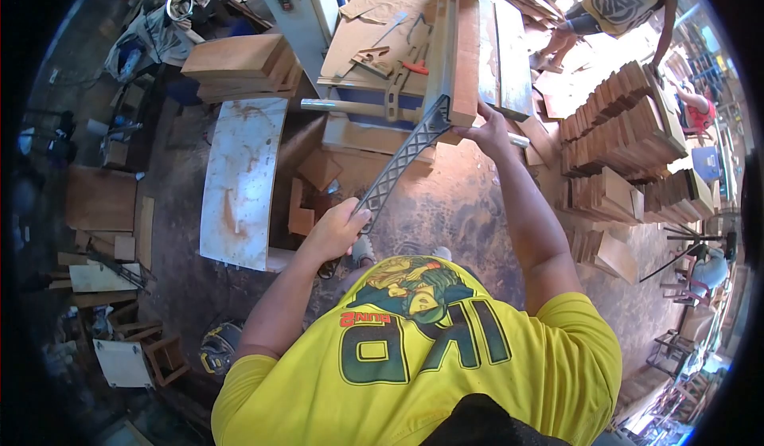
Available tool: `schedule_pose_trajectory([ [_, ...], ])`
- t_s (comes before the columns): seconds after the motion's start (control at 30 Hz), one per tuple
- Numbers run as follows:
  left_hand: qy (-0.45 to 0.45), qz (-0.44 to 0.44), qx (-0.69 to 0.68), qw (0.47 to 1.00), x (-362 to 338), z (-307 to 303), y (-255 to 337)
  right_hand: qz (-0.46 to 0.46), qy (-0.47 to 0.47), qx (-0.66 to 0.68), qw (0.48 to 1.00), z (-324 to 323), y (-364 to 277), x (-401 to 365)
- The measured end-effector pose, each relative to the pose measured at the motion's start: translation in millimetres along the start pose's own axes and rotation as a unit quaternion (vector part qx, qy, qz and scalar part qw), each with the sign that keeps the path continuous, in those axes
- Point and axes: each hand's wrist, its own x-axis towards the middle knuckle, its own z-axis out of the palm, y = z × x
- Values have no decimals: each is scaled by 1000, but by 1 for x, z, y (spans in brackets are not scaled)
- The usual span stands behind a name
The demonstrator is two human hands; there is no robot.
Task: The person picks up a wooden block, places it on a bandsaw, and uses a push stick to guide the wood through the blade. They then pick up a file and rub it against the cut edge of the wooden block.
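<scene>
My left hand [338,229] is closed round the near end of a dark lattice-patterned bar [402,157]. The bar slants up and away to the right, and its far end meets the near end of a long wooden board [465,56]. At that same end of the board, my right hand [489,134] grips the wood by its lower right corner, thumb to the left. The board stands along a machine bed, beside a wooden worktop [382,4]. On this worktop lie a wooden hand plane [372,60] and an orange-handled clamp [415,67].
Stacked wooden boards [621,124] stand on the right, near a person in a yellow top [625,0]. A white panel [243,183] is on the left, below stacked wooden planks [235,60]. A machine column [298,16] rises behind. Sawdust covers the floor.
</scene>
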Motion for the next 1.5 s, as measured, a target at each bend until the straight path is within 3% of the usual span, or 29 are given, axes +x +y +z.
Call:
schedule_pose_trajectory([
  [1.5, -12, -18, -22, 1000, 19, -8, 15, -8, -13, 31, 999, -3, -6, 17],
])
